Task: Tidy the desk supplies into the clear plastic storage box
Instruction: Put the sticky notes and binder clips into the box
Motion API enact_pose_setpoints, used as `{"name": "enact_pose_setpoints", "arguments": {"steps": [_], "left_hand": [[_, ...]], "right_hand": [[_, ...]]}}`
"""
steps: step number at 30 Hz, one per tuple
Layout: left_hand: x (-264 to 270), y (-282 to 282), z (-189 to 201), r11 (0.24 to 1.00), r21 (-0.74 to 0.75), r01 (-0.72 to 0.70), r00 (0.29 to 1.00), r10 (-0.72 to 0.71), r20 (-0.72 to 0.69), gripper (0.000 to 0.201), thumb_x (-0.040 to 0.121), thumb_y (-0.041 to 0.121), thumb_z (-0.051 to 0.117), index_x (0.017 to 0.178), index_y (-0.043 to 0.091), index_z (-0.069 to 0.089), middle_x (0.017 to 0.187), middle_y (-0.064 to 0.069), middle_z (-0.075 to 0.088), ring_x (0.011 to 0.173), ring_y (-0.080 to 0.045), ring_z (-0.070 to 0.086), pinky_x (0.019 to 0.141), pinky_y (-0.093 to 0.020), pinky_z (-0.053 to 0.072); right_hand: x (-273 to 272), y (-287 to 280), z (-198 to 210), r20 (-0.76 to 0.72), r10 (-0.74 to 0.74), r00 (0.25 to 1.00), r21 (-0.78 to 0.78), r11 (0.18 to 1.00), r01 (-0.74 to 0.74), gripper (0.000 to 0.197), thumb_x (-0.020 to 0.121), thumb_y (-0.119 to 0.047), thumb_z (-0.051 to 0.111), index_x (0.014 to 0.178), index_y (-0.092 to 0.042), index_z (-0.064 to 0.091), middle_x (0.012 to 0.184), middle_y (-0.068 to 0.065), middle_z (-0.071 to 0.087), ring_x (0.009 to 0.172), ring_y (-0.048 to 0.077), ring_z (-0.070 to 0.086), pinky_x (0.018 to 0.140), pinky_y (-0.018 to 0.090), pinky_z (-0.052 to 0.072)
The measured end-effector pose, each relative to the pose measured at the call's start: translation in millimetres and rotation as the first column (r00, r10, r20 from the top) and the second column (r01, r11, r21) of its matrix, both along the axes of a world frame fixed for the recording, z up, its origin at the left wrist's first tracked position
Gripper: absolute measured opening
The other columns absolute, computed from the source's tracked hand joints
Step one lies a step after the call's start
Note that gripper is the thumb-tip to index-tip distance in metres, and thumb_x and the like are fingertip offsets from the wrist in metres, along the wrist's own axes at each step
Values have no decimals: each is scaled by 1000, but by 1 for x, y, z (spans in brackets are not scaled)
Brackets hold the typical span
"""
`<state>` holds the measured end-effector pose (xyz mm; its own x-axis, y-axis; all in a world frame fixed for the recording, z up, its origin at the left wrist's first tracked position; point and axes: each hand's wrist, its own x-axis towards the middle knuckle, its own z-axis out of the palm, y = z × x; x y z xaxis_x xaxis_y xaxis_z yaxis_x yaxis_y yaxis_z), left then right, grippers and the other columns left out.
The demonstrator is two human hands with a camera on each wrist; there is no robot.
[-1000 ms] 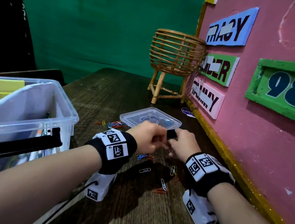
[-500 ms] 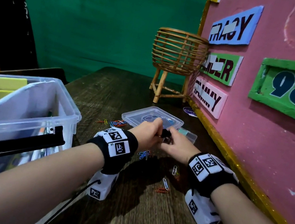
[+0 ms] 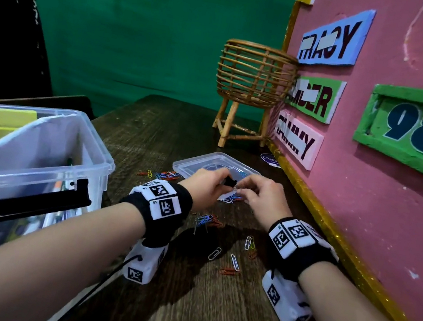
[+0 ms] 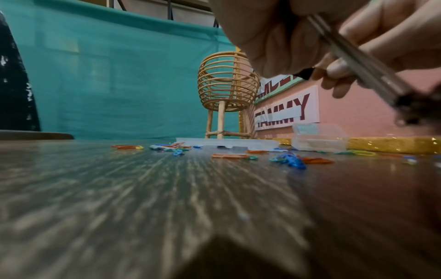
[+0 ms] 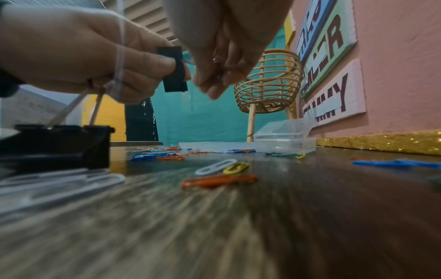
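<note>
My left hand and right hand meet just above the desk, in front of a flat clear lid. Between them is a small black binder clip. The left hand grips the clip, and the right hand pinches at its wire side. Wire handles run down from the left hand's fingers to a larger black binder clip near the tabletop. The clear plastic storage box stands open at the left, with yellow pads and other supplies inside.
Several coloured paper clips lie scattered on the dark wooden desk under and around my wrists. A small clear case sits by the pink wall. A rattan basket stand is at the back.
Both hands have stayed together on the small black clip and shifted slightly toward the clear lid. The right hand's fingers have moved onto the clip's wire side.
</note>
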<state>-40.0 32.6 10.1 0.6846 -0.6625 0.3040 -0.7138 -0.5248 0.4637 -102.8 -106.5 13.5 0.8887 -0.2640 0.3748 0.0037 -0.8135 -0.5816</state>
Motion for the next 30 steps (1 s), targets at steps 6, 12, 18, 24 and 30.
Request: {"name": "enact_pose_setpoints", "arguments": {"steps": [6,12,18,24,30], "left_hand": [[1,7,3,998,-26,-59,997,60,39,30,96,29,48,121,14,55,103,-12,66,96,-28,60,73,-26,40],[0,6,5,988,-83,-130,987,137,86,30,96,32,49,111,7,56,89,-17,65,89,-30,59,75,-32,43],[4,17,2,995,51,-81,996,79,35,43,79,34,72,111,9,55,78,4,50,77,-14,47,79,-30,45],[0,30,-3,961,200,-192,975,209,-69,43,75,34,75,111,15,61,113,-4,64,103,-18,58,84,-24,45],[-2,30,2,961,178,-210,971,226,-76,19,86,30,64,89,12,68,96,-8,69,90,-19,63,79,-26,47]], "right_hand": [[2,-4,-1,133,13,991,-62,998,-5,4,87,-19,61,86,-19,65,87,-7,55,83,13,55,77,30,44],[4,-3,-6,-99,82,992,-151,984,-97,18,83,-10,61,77,-27,63,81,-3,54,70,10,51,65,15,42],[2,-2,-8,-391,207,897,-36,970,-239,12,83,-9,64,89,-17,71,66,-16,58,62,-4,53,60,8,40],[4,-3,-11,-402,177,898,-25,979,-204,7,83,-21,67,89,-24,69,84,-3,66,84,13,61,83,30,50],[3,-2,-10,-470,279,837,21,952,-305,17,72,-21,78,69,-31,64,87,-5,70,89,11,64,93,33,50]]}}
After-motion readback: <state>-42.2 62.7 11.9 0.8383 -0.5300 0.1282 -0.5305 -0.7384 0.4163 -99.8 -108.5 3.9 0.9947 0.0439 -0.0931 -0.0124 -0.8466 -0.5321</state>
